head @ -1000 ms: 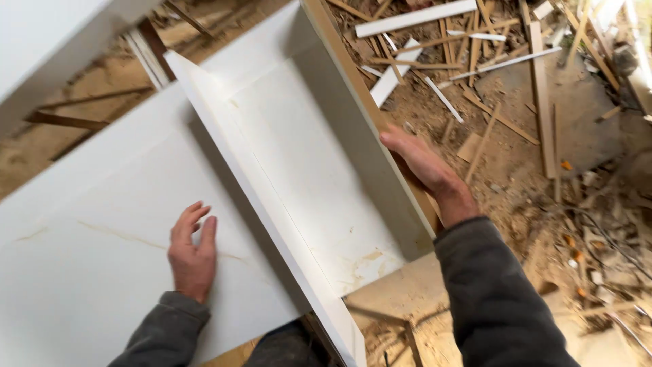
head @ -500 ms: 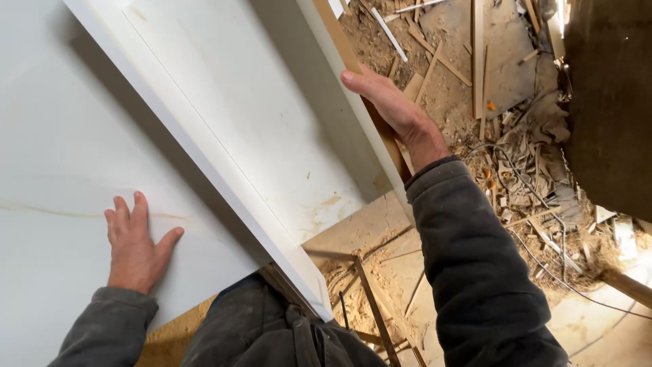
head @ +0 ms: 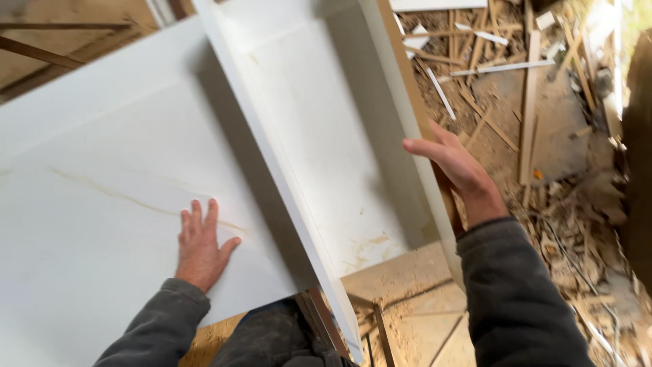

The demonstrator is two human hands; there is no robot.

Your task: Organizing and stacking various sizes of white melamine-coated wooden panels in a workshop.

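Observation:
A white cabinet piece fills the head view: a broad white panel (head: 102,177) with a faint yellowish streak, an upright white divider (head: 272,163), and a side board (head: 401,88) with a raw brown edge. My left hand (head: 200,246) lies flat on the broad panel, fingers spread. My right hand (head: 451,166) grips the raw edge of the side board at the right, thumb on the outer face.
The floor on the right is littered with wood offcuts (head: 489,75), white strips and sawdust. A metal frame leg (head: 380,326) and a sawdust-covered board show below the cabinet. A dark upright shape (head: 638,149) stands at the far right.
The view has swung back and forth across the cabinet. Both hands keep their places: the left flat on the panel, the right on the side board's edge.

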